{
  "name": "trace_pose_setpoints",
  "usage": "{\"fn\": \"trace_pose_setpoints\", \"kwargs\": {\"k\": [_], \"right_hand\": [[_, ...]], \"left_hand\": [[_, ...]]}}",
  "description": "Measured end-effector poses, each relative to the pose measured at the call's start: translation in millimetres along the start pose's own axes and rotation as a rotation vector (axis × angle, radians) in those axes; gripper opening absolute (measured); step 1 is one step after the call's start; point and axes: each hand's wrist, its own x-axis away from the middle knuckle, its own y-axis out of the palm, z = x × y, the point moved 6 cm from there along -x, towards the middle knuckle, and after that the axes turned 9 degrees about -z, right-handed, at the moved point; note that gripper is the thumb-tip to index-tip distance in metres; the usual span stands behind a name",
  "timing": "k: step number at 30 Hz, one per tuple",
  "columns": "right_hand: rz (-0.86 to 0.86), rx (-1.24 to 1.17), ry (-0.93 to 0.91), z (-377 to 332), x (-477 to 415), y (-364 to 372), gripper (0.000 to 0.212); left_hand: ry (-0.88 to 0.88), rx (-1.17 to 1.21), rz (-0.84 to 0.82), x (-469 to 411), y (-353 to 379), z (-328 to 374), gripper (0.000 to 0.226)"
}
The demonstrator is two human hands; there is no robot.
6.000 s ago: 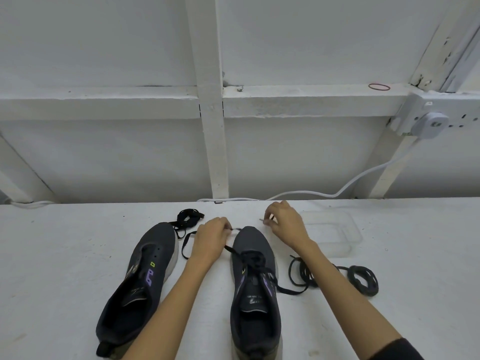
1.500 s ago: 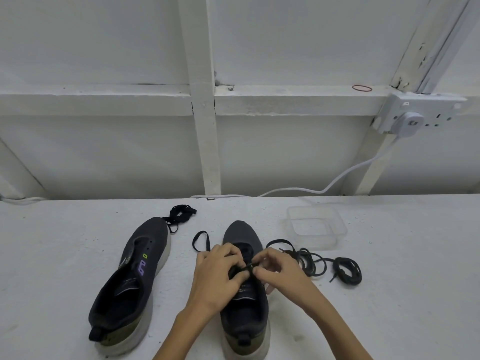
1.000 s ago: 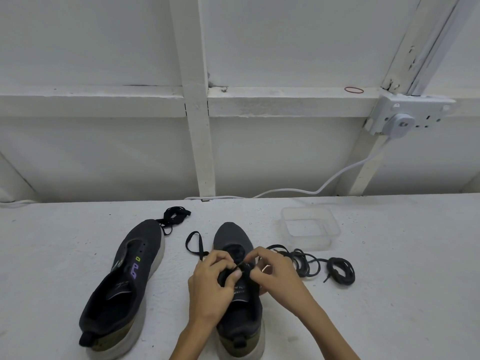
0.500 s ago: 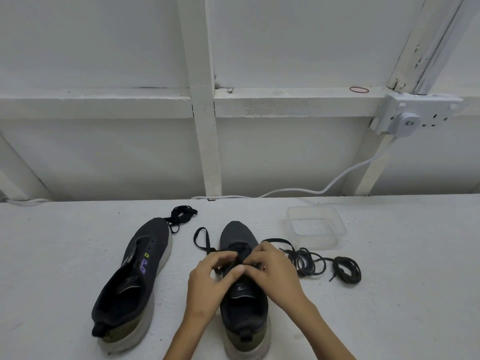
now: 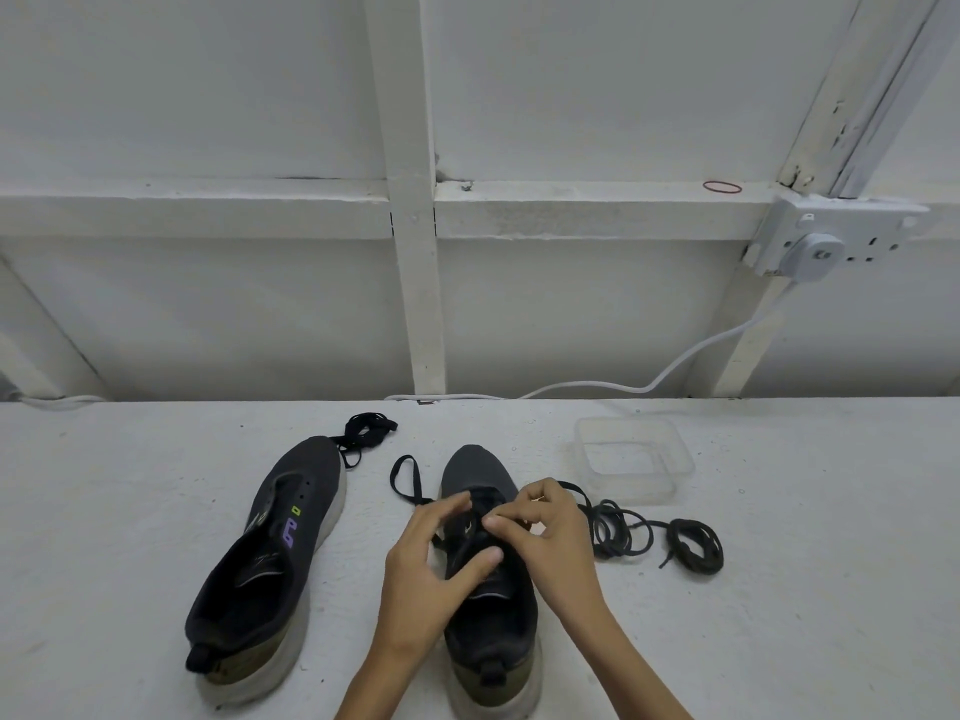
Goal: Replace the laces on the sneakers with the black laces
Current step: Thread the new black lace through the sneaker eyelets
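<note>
Well, nearest to me the person's two bare forearms reach in from the near edge and meet over the right sneaker (image 5: pixel 491 634), which sits heel toward the person and toe toward the wall on the white table (image 5: pixel 104 511). The left hand (image 5: pixel 431 569) grips the upper of that shoe, thumb laid across the tongue and fingers curled over the left row of eyelets. The right hand (image 5: pixel 550 543) has its fingers bent and pinches the black lace (image 5: pixel 402 478) just above the eyelets, though the pinch itself is partly hidden. One loop of that lace lies flat on the table to the left of the toe, and another strand runs out to the right from under the right hand. Beside this shoe, to the left and apart from it, stands the left sneaker (image 5: pixel 270 558), dark, with no lace in its eyelets. To the right lie a loose lace pile (image 5: pixel 618 530) and, just beyond it, a coiled lace (image 5: pixel 693 543). Farther back a lace bundle (image 5: pixel 369 428) touches the left sneaker's toe, and a clear plastic tub (image 5: pixel 634 459) sits behind the loose pile. Against the wall a white cable (image 5: pixel 701 350) climbs to a socket (image 5: pixel 831 241), and a red rubber band (image 5: pixel 722 187) rests on the ledge.
</note>
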Motion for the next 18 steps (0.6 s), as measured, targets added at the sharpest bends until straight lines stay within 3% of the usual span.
{"fn": "trace_pose_setpoints", "kwargs": {"k": [3, 7, 12, 17, 18], "right_hand": [[0.006, 0.106, -0.044, -4.0, -2.2, -1.5, 0.01], [-0.059, -0.021, -0.009, -3.3, -5.9, -3.8, 0.012], [-0.174, -0.183, 0.009, -14.1, -14.9, -6.7, 0.033], [-0.157, -0.29, -0.095, -63.5, -41.0, -21.4, 0.007], [-0.134, -0.321, -0.118, -75.4, -48.9, -26.6, 0.011]], "left_hand": [[0.099, 0.059, -0.053, -7.0, 1.4, 18.4, 0.056], [-0.021, 0.15, -0.332, -22.1, 18.4, 11.7, 0.049], [-0.019, 0.109, -0.312, -28.0, 22.4, 7.3, 0.046], [-0.029, 0.114, -0.299, -28.3, 24.3, 7.1, 0.037], [-0.039, 0.132, -0.303, -28.2, 24.4, 5.7, 0.038]]}}
